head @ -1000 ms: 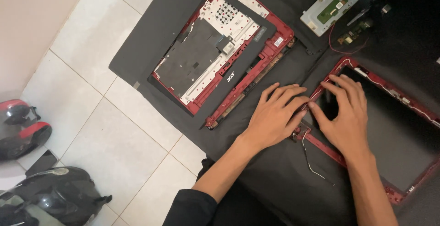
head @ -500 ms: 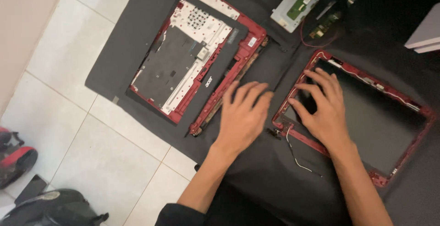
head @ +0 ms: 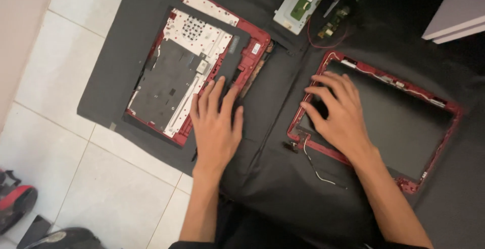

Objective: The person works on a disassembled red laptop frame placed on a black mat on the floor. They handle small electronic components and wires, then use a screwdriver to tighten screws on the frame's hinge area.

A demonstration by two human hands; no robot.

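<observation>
- Head view: black mat spread on white tile floor; mat's left edge runs diagonally, bare tile beyond it to the left.
- L hand lies flat, fingers spread, holding nothing; fingertips touch the lower right edge of the red laptop base, which sits opened up w/ metal plates showing.
- R hand lies flat, fingers splayed, gripping nothing, on the left rail of the red screen frame, pressing inside its near-left corner.
- Bare mat between the two hands and below them; a thin wire trails from the frame's lower left corner.
- Small grey part w/ green board sits near the top edge, small bits beside it too blurred to tell.
- White slab cut off at top right; dark gear w/ red cut off bottom left.
- Vs 0.5 s ago: L hand has shifted left onto the base; hands now further apart; R hand stays on the frame.
</observation>
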